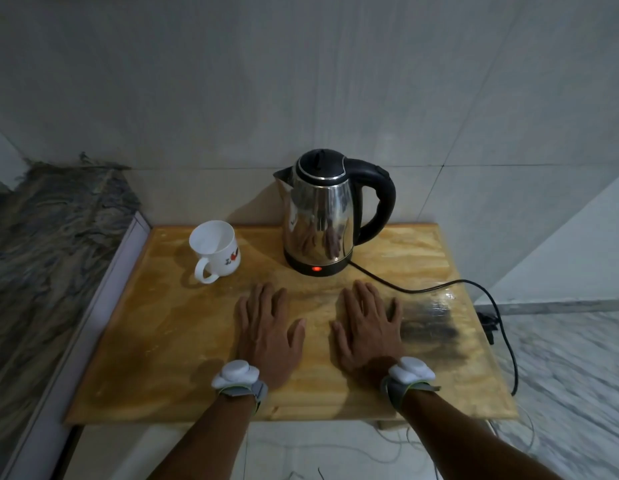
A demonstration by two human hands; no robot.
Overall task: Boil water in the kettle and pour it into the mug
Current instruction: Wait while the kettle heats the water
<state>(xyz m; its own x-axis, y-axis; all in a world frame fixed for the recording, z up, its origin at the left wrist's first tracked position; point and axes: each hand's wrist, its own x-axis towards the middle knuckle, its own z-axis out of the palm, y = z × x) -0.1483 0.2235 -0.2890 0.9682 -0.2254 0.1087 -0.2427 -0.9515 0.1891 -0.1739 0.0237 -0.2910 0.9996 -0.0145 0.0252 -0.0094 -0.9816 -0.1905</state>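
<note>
Plywood tabletop point(422, 375) carries everything: a steel electric kettle point(318, 216) stands at the far edge with its lid shut and red base light point(316, 269) glowing, cord point(439, 289) trailing off right, and a white mug point(216, 249) sits upright just left of it. Kettle will likely be heavy, sloshing and hot on the bare steel, so the black handle point(382, 202) on its right is the place to grip. Left hand point(268, 332) and right hand point(368, 327) lie flat, fingers straight, palms down near the kettle, holding nothing.
</note>
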